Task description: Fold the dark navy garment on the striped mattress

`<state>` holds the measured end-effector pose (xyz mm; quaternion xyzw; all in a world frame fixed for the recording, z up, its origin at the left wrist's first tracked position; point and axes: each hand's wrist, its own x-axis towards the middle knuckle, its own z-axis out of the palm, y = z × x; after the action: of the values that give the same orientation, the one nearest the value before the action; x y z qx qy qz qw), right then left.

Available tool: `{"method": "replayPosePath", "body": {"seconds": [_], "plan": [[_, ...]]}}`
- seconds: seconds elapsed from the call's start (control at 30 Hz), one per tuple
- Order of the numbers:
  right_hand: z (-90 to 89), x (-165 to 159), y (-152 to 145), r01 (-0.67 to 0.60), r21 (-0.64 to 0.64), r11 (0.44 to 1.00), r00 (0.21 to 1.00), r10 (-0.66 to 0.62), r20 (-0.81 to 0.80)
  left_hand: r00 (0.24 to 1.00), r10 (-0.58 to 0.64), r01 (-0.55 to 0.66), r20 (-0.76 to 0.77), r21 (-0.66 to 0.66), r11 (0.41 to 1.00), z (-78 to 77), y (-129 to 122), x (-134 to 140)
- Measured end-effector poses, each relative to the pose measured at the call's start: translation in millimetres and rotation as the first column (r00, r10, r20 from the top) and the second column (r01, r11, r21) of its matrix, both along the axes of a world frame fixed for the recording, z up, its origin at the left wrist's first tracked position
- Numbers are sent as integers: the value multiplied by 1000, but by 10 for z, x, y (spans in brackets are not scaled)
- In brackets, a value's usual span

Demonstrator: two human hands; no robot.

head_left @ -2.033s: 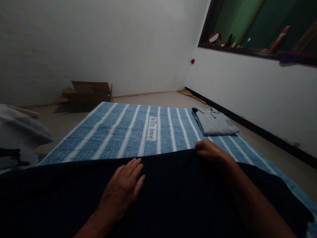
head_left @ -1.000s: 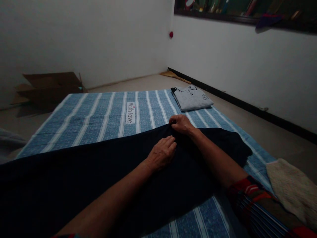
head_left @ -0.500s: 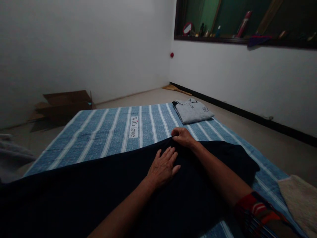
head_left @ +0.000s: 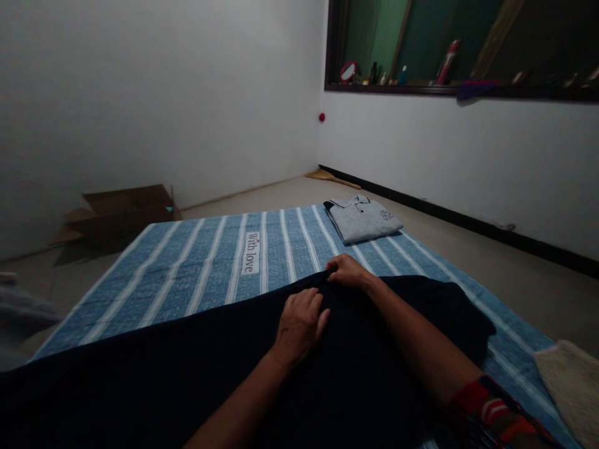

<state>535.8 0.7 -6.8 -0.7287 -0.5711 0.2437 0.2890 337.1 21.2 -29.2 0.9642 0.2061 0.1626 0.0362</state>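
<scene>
A large dark navy garment [head_left: 196, 374] lies spread over the blue-and-white striped bed cover [head_left: 187, 268]; its exact kind is hard to make out in the dim light. At its far edge, my right hand [head_left: 347, 272] pinches the fabric between thumb and fingers. Just left of and nearer than that, my left hand [head_left: 300, 323] rests on the garment, its fingers curled down into the cloth near the edge. The fingertips of that hand are hidden. Beyond my hands, a folded grey polo shirt [head_left: 362, 221] lies on the cover's far right.
An open cardboard box [head_left: 124, 212] sits on the floor at the left. Beige cloth [head_left: 573, 390] lies at the right edge, and greyish fabric [head_left: 23, 305] at the left. A broom [head_left: 334, 179] lies by the wall under the window sill [head_left: 421, 91], which holds several bottles.
My left hand, flat with fingers stretched before, has curled its fingers into the cloth. My right hand keeps its pinch on the edge. The view has tipped up slightly.
</scene>
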Motion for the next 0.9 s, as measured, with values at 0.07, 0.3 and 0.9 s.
{"method": "replayPosePath", "body": {"seconds": [0.07,0.3,0.9], "plan": [[21,-33,-24,15,24,1000,1000,-15,23,998,44,-47,50,54,997,50,87,26],[304,-206,-513,119,184,976,984,-141,107,985,121,-118,-120,39,992,210,319,371],[-147,-1582,-2599,324,-474,819,-40,-488,-872,960,38,-134,-279,-333,933,363,572,654]]}}
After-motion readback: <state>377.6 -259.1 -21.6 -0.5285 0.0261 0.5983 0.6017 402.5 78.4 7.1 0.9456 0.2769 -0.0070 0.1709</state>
